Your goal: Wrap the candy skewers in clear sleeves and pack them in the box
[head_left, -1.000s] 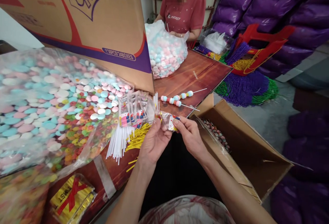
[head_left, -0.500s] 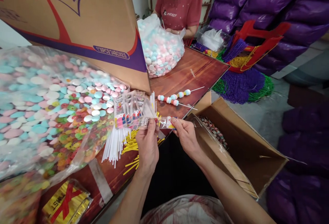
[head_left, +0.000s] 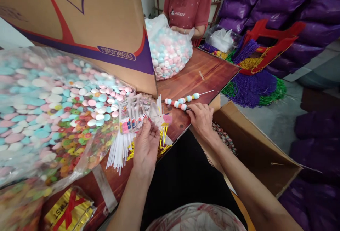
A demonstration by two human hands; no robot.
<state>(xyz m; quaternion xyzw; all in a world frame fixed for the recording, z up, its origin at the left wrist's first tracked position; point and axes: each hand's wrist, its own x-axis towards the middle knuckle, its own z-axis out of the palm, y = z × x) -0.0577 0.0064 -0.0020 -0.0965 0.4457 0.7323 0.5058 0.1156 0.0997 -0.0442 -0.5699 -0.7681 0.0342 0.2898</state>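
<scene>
My left hand (head_left: 145, 144) has its thumb and curled fingers closed on a small clear printed plastic bag (head_left: 164, 118), which sticks out to the right above the fingertips. My right hand (head_left: 203, 120) is at the table edge, its fingers pinched on the stick end of a candy stick (head_left: 175, 103) threaded with pastel and red candies. The stick itself is hidden by the fingers. Touching it, a second candy stick (head_left: 189, 98) lies with its white end bare. Beside my left hand are more printed bags (head_left: 129, 114), white sticks (head_left: 120, 151) and yellow twist ties (head_left: 164, 149).
A large bag of pastel candies and gummy rings (head_left: 53, 100) covers the left. Behind it stands a tall carton (head_left: 92, 22). An open cardboard box (head_left: 255, 146) sits at my right. Across the table (head_left: 196, 66), a person in a red shirt sits behind another candy bag (head_left: 172, 52).
My right hand has let go of the small bag and moved right and up to the candy stick's end. My left hand has shifted slightly left and down, keeping the bag.
</scene>
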